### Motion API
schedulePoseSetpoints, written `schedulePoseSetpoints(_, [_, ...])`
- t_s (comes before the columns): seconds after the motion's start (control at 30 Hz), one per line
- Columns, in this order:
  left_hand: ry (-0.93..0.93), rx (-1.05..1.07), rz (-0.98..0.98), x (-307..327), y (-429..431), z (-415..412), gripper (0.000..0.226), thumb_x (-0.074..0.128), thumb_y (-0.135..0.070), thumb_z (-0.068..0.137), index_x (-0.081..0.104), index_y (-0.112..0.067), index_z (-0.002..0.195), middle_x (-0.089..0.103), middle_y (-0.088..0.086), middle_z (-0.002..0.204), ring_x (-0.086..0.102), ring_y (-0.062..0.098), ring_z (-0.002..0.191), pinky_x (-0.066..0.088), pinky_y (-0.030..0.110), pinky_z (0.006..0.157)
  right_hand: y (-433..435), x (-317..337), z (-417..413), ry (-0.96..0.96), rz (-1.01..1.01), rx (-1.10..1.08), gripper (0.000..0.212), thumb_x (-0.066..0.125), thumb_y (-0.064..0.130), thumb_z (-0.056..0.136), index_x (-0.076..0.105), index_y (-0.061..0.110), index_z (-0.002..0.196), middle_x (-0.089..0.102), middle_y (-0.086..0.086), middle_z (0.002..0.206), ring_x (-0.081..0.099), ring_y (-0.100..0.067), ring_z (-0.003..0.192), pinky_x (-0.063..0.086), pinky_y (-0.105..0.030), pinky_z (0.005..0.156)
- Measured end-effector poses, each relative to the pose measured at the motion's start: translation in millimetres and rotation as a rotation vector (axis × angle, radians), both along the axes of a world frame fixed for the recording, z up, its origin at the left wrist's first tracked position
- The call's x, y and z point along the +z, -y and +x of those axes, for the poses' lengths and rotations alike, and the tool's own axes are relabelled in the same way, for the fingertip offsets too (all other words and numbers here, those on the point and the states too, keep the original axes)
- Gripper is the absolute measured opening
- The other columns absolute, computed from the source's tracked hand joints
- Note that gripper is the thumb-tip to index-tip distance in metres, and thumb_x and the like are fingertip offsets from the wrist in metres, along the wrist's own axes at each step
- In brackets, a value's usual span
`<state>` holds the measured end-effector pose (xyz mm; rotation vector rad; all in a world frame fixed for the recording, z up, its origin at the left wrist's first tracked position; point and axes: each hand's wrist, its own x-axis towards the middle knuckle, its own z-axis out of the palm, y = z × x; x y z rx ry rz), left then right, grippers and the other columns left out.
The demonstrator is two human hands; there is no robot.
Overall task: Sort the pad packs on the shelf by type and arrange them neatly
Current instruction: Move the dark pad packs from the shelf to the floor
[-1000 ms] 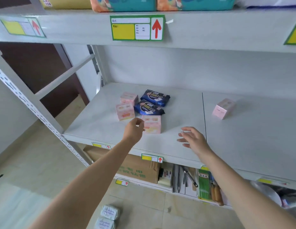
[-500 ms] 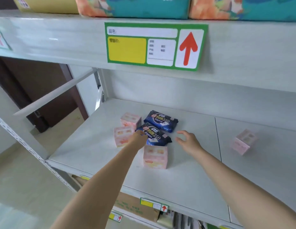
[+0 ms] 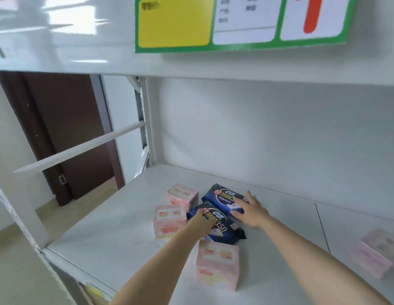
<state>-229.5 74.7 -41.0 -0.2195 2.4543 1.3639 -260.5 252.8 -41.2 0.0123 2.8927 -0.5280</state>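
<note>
Dark-blue film sits under both hands. The left hand (image 3: 201,223) curls its fingers (image 3: 197,214) over the near blue pack (image 3: 224,227); the right hand (image 3: 252,213) lies spread flat on the far blue pack (image 3: 220,195). Gathering the blues seems the step in hand. Next they need sliding clear of the pink packs (image 3: 169,221) crowding alongside. On the white shelf (image 3: 125,234) a stray pink pack (image 3: 374,253) sits well apart to the right, with a brown door (image 3: 66,128) beyond.

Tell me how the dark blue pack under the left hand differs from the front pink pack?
The dark blue plastic pack is flat; the pale pink pack is blocky. The left hand holds the blue one; no hand holds the pink one. Both sit on the white shelf.
</note>
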Motion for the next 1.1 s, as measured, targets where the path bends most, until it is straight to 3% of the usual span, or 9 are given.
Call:
schedulePoseSetpoints(0.13, [0.027, 0.088, 0.099, -8.4, -4.2, -7.1, 0.042, 0.048, -0.023, 0.093, 0.041, -0.016, 0.134, 0.052, 0.011, 0.131, 0.055, 0.023, 0.109, 0.045, 0.030, 0.088, 1.8, -20.5, -10.9, -0.050, -0.264, -0.230, 0.075, 0.048, 0.055, 0.086, 0.017, 0.023, 0.147, 0.019, -0.013, 0.153, 0.028, -0.031, 0.137, 0.028, -0.040, 0.112])
schedulePoseSetpoints(0.23, [0.071, 0.211, 0.213, -7.0, -6.3, -13.7, 0.029, 0.052, -0.023, 0.090, 0.043, -0.017, 0.117, 0.057, 0.010, 0.112, 0.058, 0.024, 0.100, 0.050, 0.030, 0.078, 1.8, -28.2, -11.7, -0.054, -0.114, -0.304, 0.072, 0.039, 0.065, 0.084, 0.019, 0.030, 0.144, 0.028, -0.009, 0.144, 0.031, -0.031, 0.130, 0.031, -0.040, 0.105])
schedulePoseSetpoints(0.33, [0.140, 0.285, 0.397, -2.1, -7.5, -16.2, 0.029, 0.057, -0.019, 0.088, 0.044, -0.015, 0.114, 0.059, 0.011, 0.111, 0.061, 0.023, 0.100, 0.055, 0.031, 0.082, 2.2, -29.2, -14.8, -0.054, -0.116, -0.375, 0.068, 0.050, 0.066, 0.079, 0.032, 0.036, 0.137, 0.031, -0.011, 0.137, 0.031, -0.030, 0.127, 0.028, -0.039, 0.104])
schedulePoseSetpoints(0.47, [0.106, 0.193, 0.345, 1.7, -14.1, -18.1, 0.018, 0.061, -0.023, 0.087, 0.049, -0.018, 0.098, 0.061, 0.012, 0.113, 0.059, 0.022, 0.092, 0.054, 0.032, 0.080, -0.1, -26.4, -17.4, -0.058, -0.191, -0.369, 0.053, 0.064, 0.055, 0.074, 0.045, 0.031, 0.117, 0.046, -0.002, 0.131, 0.040, -0.027, 0.121, 0.030, -0.036, 0.098])
schedulePoseSetpoints(0.57, [0.116, 0.150, 0.360, 3.2, -16.3, -17.2, 0.007, 0.059, -0.024, 0.089, 0.053, -0.022, 0.093, 0.058, 0.008, 0.108, 0.054, 0.020, 0.090, 0.051, 0.027, 0.075, -5.0, -28.7, -14.0, -0.125, -0.319, -0.439, 0.054, 0.078, 0.046, 0.062, 0.040, 0.029, 0.098, 0.049, -0.003, 0.121, 0.046, -0.028, 0.113, 0.036, -0.037, 0.096])
schedulePoseSetpoints(0.73, [0.023, 0.146, 0.343, 4.3, -18.3, -13.6, 0.015, 0.062, -0.023, 0.088, 0.051, -0.020, 0.098, 0.056, 0.007, 0.108, 0.057, 0.020, 0.093, 0.053, 0.029, 0.080, -8.9, -26.8, -13.2, -0.203, -0.606, -0.488, 0.083, 0.088, 0.013, 0.054, 0.044, 0.005, 0.124, 0.043, -0.021, 0.125, 0.049, -0.034, 0.111, 0.042, -0.037, 0.096])
schedulePoseSetpoints(0.83, [-0.045, 0.173, 0.296, 10.8, -19.1, -4.9, 0.016, 0.064, -0.020, 0.086, 0.051, -0.022, 0.095, 0.055, 0.005, 0.104, 0.056, 0.019, 0.087, 0.052, 0.027, 0.075, -6.8, -18.4, -3.3, -0.226, -0.676, -0.544, 0.067, 0.089, 0.016, 0.051, 0.056, 0.003, 0.108, 0.056, -0.022, 0.111, 0.059, -0.033, 0.095, 0.052, -0.038, 0.083])
schedulePoseSetpoints(0.97, [-0.177, 0.188, 0.327, 32.9, -16.1, 2.1, 0.015, 0.063, -0.015, 0.087, 0.051, -0.021, 0.095, 0.053, -0.001, 0.090, 0.054, 0.013, 0.074, 0.049, 0.021, 0.064, -6.0, 3.7, 10.3, -0.292, -0.898, -0.583, 0.045, 0.084, 0.010, 0.060, 0.052, 0.010, 0.092, 0.064, -0.018, 0.102, 0.061, -0.033, 0.089, 0.052, -0.045, 0.082])
schedulePoseSetpoints(1.1, [-0.211, 0.246, 0.426, 63.5, -7.0, 18.6, 0.014, 0.063, -0.012, 0.086, 0.053, -0.020, 0.090, 0.053, 0.001, 0.094, 0.057, 0.013, 0.075, 0.053, 0.026, 0.068, -2.8, 35.5, 29.4, -0.244, -1.287, -0.616, 0.034, 0.070, 0.001, 0.077, 0.047, 0.013, 0.099, 0.060, -0.020, 0.116, 0.061, -0.033, 0.088, 0.050, -0.035, 0.065])
